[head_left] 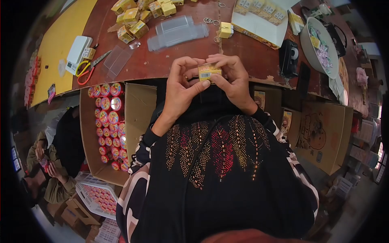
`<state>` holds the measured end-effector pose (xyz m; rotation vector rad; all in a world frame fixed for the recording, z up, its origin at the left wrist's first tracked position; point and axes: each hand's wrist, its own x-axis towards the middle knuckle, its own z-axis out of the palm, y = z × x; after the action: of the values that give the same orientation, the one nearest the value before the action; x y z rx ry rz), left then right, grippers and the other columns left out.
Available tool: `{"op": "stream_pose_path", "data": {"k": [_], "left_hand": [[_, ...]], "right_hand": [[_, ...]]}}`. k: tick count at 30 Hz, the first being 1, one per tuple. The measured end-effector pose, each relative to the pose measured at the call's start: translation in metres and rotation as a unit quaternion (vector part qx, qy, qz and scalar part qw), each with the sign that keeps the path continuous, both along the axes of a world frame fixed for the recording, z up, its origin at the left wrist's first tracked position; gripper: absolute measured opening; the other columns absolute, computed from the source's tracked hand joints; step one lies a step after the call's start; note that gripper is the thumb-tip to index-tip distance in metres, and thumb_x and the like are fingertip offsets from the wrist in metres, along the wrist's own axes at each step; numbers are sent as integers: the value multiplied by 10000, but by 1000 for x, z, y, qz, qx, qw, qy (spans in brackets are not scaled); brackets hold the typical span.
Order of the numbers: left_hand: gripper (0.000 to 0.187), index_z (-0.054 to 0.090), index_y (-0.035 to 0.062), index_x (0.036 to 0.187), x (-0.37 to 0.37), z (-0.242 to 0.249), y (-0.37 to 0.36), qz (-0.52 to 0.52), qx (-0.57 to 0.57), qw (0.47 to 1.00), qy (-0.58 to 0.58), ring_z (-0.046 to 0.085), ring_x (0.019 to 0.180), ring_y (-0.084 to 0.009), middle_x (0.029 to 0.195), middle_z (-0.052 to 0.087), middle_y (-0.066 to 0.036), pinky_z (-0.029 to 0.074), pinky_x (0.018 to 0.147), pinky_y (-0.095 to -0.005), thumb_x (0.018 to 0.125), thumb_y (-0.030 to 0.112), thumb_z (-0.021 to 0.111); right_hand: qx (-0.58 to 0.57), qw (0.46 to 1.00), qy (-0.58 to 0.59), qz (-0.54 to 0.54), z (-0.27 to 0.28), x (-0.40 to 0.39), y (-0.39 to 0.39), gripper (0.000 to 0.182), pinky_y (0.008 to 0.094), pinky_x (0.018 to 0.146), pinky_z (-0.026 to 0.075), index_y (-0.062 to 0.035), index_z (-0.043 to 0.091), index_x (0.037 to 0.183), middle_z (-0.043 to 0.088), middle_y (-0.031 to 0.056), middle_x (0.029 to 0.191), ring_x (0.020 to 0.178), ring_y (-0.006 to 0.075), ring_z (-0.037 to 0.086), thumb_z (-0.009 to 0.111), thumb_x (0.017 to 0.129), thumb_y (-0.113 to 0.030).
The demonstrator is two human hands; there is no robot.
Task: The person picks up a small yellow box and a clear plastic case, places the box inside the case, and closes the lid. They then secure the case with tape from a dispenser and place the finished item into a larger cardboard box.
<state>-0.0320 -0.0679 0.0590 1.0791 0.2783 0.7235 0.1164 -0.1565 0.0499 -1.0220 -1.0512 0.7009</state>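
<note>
The left hand comes up from the lower left of the small yellow box, wrist bent inward, fingers curled and partly closed, thumb tip at the box's near side. The small yellow box is held between both hands at the near edge of the table, barcode towards the wearer. The right hand mirrors it from the right, fingers arched over the box's far side, thumb pressed on its near face.

Materials, left to right: scissors with yellow and red handles, well left of the small yellow box; a flat, clear plastic sheet, nearer on that side; a glossy, folded clear tray, beyond it to the left; thin rings, straight beyond; a printed carton with a white interior, beyond to the right.

Around the small yellow box, a cardboard box of round red packs stands below left, and piled yellow boxes lie beyond left. A loose yellow box sits just beyond right; farther right are a black tape dispenser and a pale basin of wrapped pieces.
</note>
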Motion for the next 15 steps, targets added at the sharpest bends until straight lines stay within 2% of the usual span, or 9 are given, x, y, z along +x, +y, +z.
{"op": "stream_pose_path", "data": {"k": [2,5,7,9,11,13,15], "left_hand": [[410,560,21,1205,0,3,1,2,3,1000,14,589,1151,-184,1285,513,-94,529,922,-293,834,-19,730],[388,564,13,1188,-1,-4,6,-5,30,999,28,597,1138,-183,1271,524,-94,539,913,-292,836,-37,719],[388,559,11,1190,-2,-6,6,-13,52,998,30,601,1132,-182,1262,529,-91,543,909,-291,838,-47,713],[383,562,9,1188,-3,-3,1,-26,13,998,47,601,1131,-179,1269,523,-87,545,921,-293,840,-68,701],[383,563,8,1189,-2,1,-3,-23,20,998,58,598,1134,-177,1275,519,-83,544,931,-295,840,-71,700],[384,563,8,1190,-1,2,-6,-19,29,997,67,596,1138,-175,1281,515,-79,542,941,-296,840,-74,699],[387,562,8,1191,0,2,-8,-16,36,997,69,587,1151,-178,1287,508,-72,540,957,-304,839,-72,701]], "right_hand": [[22,999,24,-22,3,-3,0,218,314,973,487,-7,575,1087,570,117,1235,1116,189,601,674,900,-57],[-35,998,54,-6,12,0,-4,199,342,1013,446,6,571,1091,594,158,1212,1200,236,539,649,914,-41],[-31,999,-17,34,5,11,-5,150,336,996,452,16,592,1025,620,141,1161,1167,219,554,665,900,-22],[-54,997,-10,52,6,22,-5,131,321,974,464,18,601,989,626,130,1139,1131,198,571,679,892,-24],[-78,995,-3,68,12,26,-7,116,305,952,476,19,610,952,631,119,1118,1094,176,588,693,885,-27],[-172,979,51,97,25,29,-6,117,275,902,499,12,620,929,639,105,1071,1024,141,613,708,879,-47],[-181,978,32,98,32,31,-6,123,268,884,507,11,621,919,640,105,1060,991,136,622,716,875,-54]]}}
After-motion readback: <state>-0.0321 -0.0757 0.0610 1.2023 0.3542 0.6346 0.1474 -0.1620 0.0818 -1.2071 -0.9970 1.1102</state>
